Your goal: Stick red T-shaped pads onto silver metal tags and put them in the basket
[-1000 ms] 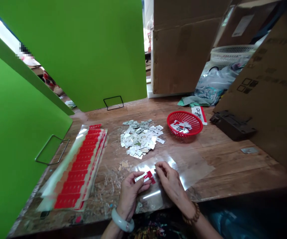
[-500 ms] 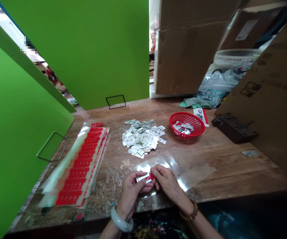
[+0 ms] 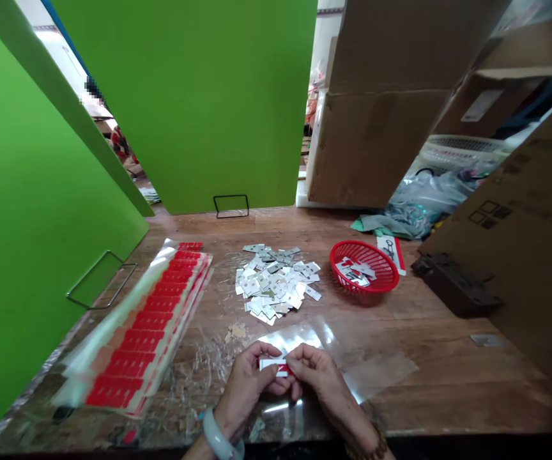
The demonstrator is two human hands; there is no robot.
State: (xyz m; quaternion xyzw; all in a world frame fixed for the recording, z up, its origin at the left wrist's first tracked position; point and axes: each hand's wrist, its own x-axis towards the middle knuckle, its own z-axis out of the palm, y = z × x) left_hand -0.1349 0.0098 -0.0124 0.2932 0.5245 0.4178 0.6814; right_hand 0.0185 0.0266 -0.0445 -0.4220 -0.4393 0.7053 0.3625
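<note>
Between my two hands is a small white metal plate with a red sticker [image 3: 282, 368] at its right end. My left hand [image 3: 252, 377] pinches the plate's left part between thumb and fingers. The fingertips of my right hand [image 3: 318, 375] are closed on the red end. Both hands are just above a clear plastic sheet [image 3: 367, 370] at the table's front. Beyond them lies a loose heap of small metal plates [image 3: 276, 281]. To the left, sheets of red stickers [image 3: 142, 319] lie stacked on pale backing.
A red basket [image 3: 386, 281] with several plates stands back right, beside a red-and-white card [image 3: 397, 255]. A dark metal block [image 3: 453, 284] sits farther right. Green boards [image 3: 184, 102] and a cardboard box [image 3: 367, 128] enclose the back. Clear film scraps [image 3: 194, 370] litter the left front.
The view has tilted, so most of the table appears lower. My right fingers stay on the sticker end, and the red patch now looks flatter against the plate.
</note>
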